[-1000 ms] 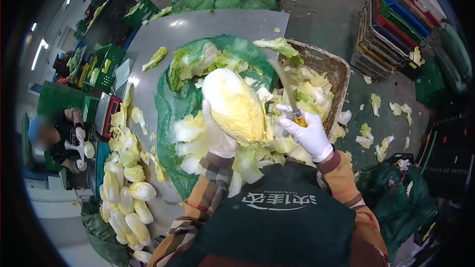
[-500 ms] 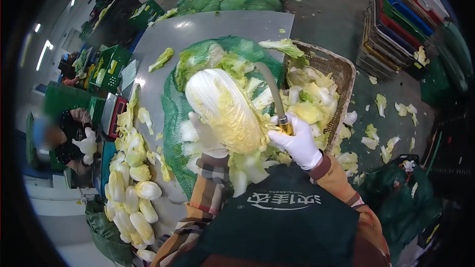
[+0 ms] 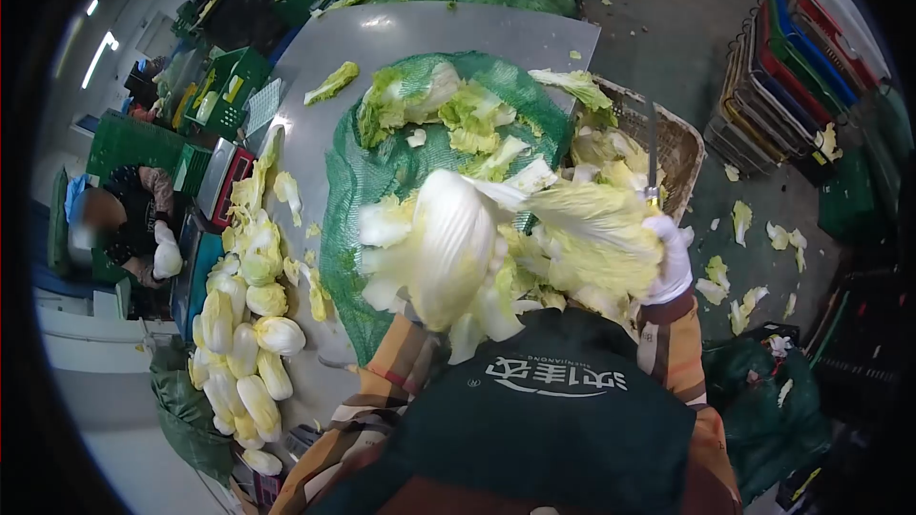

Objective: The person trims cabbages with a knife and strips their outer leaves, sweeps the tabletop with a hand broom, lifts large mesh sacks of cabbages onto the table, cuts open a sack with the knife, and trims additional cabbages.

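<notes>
The left hand is hidden behind the blurred cabbage [image 3: 450,248], its grip impossible to tell. The right hand [image 3: 671,259] is closed round the knife [image 3: 653,162], handle partly covered, beside a broad leaf [image 3: 601,234]. Beyond, scraps [image 3: 474,114] obscure some net [image 3: 351,200].

The one head camera looks forward and down from up high, close over the dark green cloth apron with white letters [image 3: 563,420] and out across the flat grey metal table [image 3: 420,30].
</notes>
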Available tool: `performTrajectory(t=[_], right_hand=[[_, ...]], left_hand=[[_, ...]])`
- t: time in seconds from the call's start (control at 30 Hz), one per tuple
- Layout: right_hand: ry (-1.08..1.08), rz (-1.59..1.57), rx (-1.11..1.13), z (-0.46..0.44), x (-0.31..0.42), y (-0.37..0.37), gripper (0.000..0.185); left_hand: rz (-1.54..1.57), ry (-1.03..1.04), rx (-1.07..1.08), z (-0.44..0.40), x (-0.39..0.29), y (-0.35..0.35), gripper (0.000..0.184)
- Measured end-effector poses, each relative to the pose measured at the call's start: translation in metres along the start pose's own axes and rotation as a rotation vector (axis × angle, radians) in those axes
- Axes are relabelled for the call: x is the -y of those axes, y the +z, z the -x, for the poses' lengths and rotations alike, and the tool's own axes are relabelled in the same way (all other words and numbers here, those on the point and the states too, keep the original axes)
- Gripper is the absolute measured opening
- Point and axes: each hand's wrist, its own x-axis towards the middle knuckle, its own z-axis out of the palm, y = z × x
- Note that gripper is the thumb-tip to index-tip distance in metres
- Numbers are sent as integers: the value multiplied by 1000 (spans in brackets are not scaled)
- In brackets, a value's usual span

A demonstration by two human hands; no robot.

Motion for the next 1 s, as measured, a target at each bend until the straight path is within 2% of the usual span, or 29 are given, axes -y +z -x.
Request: performTrajectory(t=[0.07, 0.1, 0.2, 0.23, 0.27, 0.37, 0.53, 0.57, 0.6, 0.63, 0.7, 0.73, 0.8, 0.83, 0.87, 0.93, 1.0], right_hand=[[49, -25, 24, 6, 11, 2, 36], [-4, 53, -93, 4, 9, 10, 38], [140, 173, 136, -48, -5, -122, 40], [113, 275, -185, -47, -21, -104, 33], [102, 334, -281, -51, -30, -97, 30], [5, 424, -198, -43, -37, -74, 23], [-239, 704, -46, -24, -38, -4, 15], [-310, 778, -12, -20, -39, 9, 15], [-385, 849, 22, -16, -39, 20, 15], [-448, 905, 49, -11, -39, 30, 16], [-502, 956, 77, -7, -31, 43, 19], [-462, 956, 76, -8, -21, 47, 19], [-248, 725, -175, -29, -37, 6, 18], [-32, 736, -272, -31, -29, 2, 23], [-146, 791, -244, -37, -31, -14, 27], [-400, 894, -171, -71, -43, -63, 37], [-437, 1406, -274, -78, -44, -110, 33]], left_hand=[[-3, -90, 10, 2, 2, -1, 73], [-5, -132, 13, 1, 3, -2, 72], [-21, -241, 17, 1, 6, 0, 72], [-38, -262, 14, 1, 7, 0, 71], [-52, -282, 9, 0, 7, -1, 71], [-96, -335, 48, -4, -1, 1, 70], [-200, -499, 295, -19, -7, 6, 69], [-255, -496, 188, -17, -4, 9, 69], [-374, -423, -28, -10, 6, 17, 67], [-247, -503, -140, -12, 13, 4, 70], [10, -593, 25, -16, 21, -3, 83], [140, -634, 106, -17, 25, -7, 90], [167, -629, 123, -24, 34, -29, 98], [181, -625, 131, -27, 38, -37, 102], [194, -622, 140, -27, 41, -44, 106], [193, -537, 225, -22, 41, -42, 101], [114, -473, 120, -22, 29, -37, 96]])
